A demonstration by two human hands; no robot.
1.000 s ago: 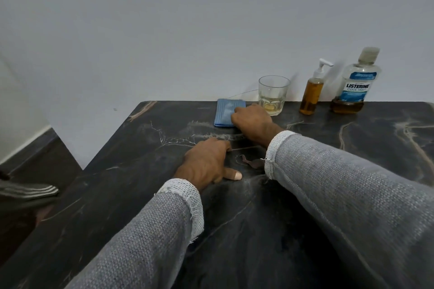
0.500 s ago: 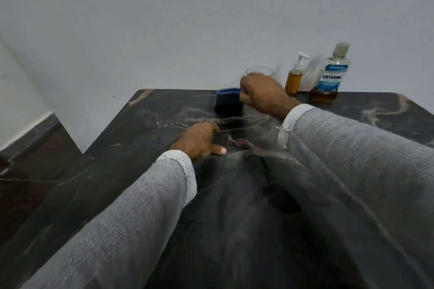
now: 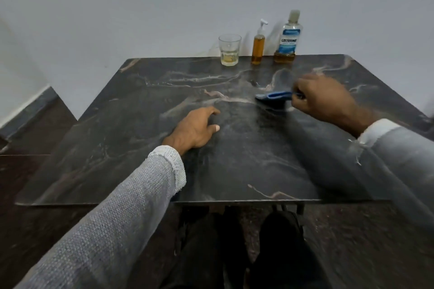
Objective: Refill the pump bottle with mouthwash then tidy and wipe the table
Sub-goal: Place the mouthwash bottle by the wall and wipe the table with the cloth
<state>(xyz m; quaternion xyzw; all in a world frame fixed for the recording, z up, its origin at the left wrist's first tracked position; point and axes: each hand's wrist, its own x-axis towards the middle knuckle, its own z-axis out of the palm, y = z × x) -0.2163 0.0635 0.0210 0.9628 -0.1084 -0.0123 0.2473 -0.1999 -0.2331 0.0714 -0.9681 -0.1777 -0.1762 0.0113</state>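
My right hand [image 3: 321, 98] grips a folded blue cloth [image 3: 273, 96] and holds it just above the dark marble table [image 3: 141, 148], right of centre. My left hand [image 3: 195, 128] rests flat on the tabletop with its fingers spread, holding nothing. At the far edge stand the pump bottle [image 3: 257, 48] full of amber liquid and the Listerine mouthwash bottle [image 3: 289, 38], capped, with only a little amber liquid at its bottom. Both hands are well in front of the bottles.
A clear glass [image 3: 229, 50] with a bit of pale liquid stands left of the pump bottle by the white wall. The table's near edge lies just above my knees [image 3: 279, 230]. Dark floor [image 3: 28, 171] lies to the left.
My right hand picked the blue cloth up from beside the glass and swept it right and toward me. The camera view pulled back; my left hand stayed on the table.
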